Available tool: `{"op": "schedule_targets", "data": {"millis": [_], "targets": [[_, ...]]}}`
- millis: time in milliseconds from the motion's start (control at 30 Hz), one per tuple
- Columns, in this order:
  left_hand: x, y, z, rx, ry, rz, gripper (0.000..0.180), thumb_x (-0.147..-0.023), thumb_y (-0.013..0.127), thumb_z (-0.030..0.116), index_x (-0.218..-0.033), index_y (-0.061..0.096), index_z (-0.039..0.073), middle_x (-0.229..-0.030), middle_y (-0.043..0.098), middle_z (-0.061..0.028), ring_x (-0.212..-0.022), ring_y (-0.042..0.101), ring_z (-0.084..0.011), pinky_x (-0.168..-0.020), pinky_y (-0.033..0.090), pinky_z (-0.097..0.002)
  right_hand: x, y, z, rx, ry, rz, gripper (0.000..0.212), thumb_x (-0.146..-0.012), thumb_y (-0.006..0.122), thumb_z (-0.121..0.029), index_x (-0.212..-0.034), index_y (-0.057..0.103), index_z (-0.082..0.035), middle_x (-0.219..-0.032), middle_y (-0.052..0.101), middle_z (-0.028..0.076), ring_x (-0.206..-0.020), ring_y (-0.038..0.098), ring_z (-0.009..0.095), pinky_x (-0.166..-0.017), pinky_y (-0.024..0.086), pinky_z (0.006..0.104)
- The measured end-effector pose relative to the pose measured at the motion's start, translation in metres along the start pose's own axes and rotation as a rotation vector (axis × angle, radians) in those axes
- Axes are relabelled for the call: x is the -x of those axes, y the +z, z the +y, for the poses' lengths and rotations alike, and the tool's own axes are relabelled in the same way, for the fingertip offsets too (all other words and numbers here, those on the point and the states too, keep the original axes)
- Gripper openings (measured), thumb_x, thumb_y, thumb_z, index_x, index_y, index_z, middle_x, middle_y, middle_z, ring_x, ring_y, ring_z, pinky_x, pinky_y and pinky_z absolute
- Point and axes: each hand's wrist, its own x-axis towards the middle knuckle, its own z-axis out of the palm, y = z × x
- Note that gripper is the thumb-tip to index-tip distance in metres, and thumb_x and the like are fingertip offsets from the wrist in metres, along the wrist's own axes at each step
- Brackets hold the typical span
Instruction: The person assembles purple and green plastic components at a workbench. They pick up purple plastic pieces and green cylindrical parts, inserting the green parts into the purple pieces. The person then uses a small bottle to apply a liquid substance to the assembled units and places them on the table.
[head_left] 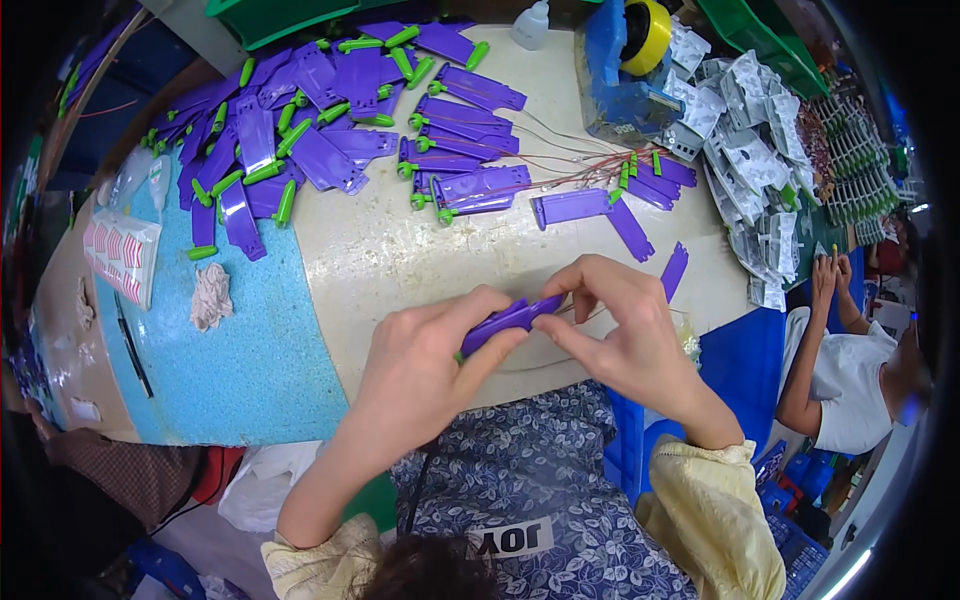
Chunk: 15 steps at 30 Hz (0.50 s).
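Lap: dark hair and a blue flowered cloth (pixel 540 480) fill the bottom middle of the frame, closest to the camera.
Left hand (pixel 425 365): just below the middle of the frame. Its fingers are curled shut around the left end of a flat purple plastic strip (pixel 510 318).
Purple strip: in the middle of the frame, held low over the pale round table top (pixel 400 250). A bit of green shows at its left end under the thumb.
Right hand (pixel 625 330): just right of the middle. Thumb and first finger pinch together at the strip's right end, and the other fingers are bent.
Doing it well: I think both hands should keep the strip steady and flat. The right fingertips should press softly, so thin bits do not bend.
Left side: a blue foam mat (pixel 240 340) with a crumpled beige rag (pixel 210 297) on it.
Upper left: a big pile of purple strips with green caps (pixel 290 130).
Upper middle: thin red wires (pixel 580 170) run across the table to more purple pieces.
Upper right: a yellow tape roll (pixel 648 35) and a heap of grey plastic parts (pixel 750 150).
Far right: another person in a white shirt (pixel 850 380) sits there.
Hard to see: the fingers hide what the right hand pinches. I cannot tell if a wire is in there. Far edges are bent and dark.
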Motion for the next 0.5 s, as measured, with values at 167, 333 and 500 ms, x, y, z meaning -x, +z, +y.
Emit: {"op": "schedule_targets", "data": {"millis": [167, 333, 500], "targets": [[-0.003, -0.006, -0.002, 0.630, -0.352, -0.139, 0.022, -0.096, 0.071, 0.019, -0.102, 0.068, -0.002, -0.081, 0.073, -0.0101, -0.059, 0.063, -0.0102, -0.053, 0.044, -0.0244, 0.010, -0.005, -0.002, -0.190, -0.051, 0.131, 0.019, -0.082, 0.078, -0.004, -0.099, 0.070, 0.002, -0.081, 0.063, 0.010, -0.070, 0.061, 0.019, -0.058, 0.046, 0.0315], [-0.002, -0.012, -0.006, 0.975, -0.514, -0.278, 0.025, -0.096, 0.069, 0.019, -0.104, 0.067, -0.005, -0.081, 0.072, -0.0163, -0.053, 0.062, -0.0148, -0.047, 0.045, -0.0261, 0.016, -0.020, -0.001, -0.116, -0.057, 0.079, 0.011, -0.081, 0.077, 0.000, -0.091, 0.073, 0.001, -0.072, 0.057, 0.006, -0.059, 0.051, 0.016, -0.052, 0.038, 0.0313], [0.001, -0.009, -0.012, 1.100, -0.590, -0.340, 0.026, -0.097, 0.069, 0.022, -0.104, 0.068, -0.003, -0.082, 0.072, -0.0136, -0.056, 0.063, -0.0126, -0.049, 0.047, -0.0244, 0.022, -0.012, 0.001, -0.152, -0.154, 0.087, 0.009, -0.081, 0.078, 0.001, -0.089, 0.075, 0.000, -0.067, 0.055, 0.005, -0.056, 0.050, 0.013, -0.049, 0.034, 0.0299]]}}
